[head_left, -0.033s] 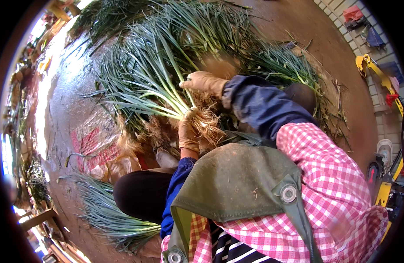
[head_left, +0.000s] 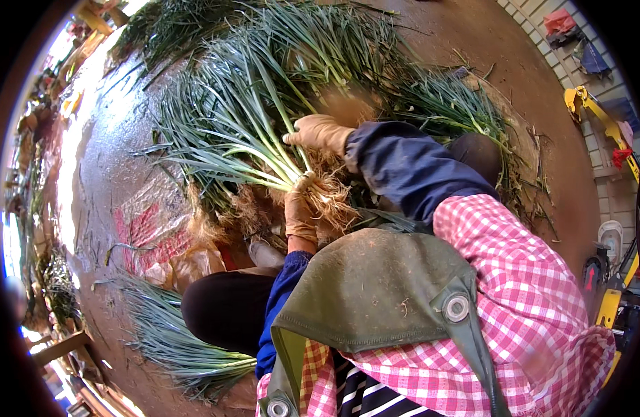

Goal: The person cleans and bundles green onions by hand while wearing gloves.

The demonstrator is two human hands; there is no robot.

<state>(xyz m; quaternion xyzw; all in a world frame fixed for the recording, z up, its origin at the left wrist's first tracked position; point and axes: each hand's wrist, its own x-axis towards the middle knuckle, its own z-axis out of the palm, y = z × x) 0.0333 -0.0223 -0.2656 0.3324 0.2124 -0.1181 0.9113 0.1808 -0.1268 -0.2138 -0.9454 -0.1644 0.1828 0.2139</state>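
My left hand point(head_left: 300, 217), in a tan glove, is closed round the base of a bunch of green onions point(head_left: 282, 156), just above its pale, shaggy roots point(head_left: 330, 198). The long green leaves fan away from me to the upper left. Higher up the bunch, my right hand point(head_left: 321, 133), gloved the same way, has its fingers closed on a stalk at the bunch's right side. A larger heap of green onions point(head_left: 348, 42) lies just beyond both hands, with roots toward me.
Another pile of green onions point(head_left: 188, 347) lies by my left knee. A crumpled red-and-white plastic sack point(head_left: 143, 233) is on the brown floor. More green onions point(head_left: 459, 104) spread at the right. A yellow metal frame point(head_left: 605, 118) and a shoe point(head_left: 610, 236) stand far right.
My right hand and forearm have shifted very slightly left. The left hand stays on the bunch, almost in the same place.
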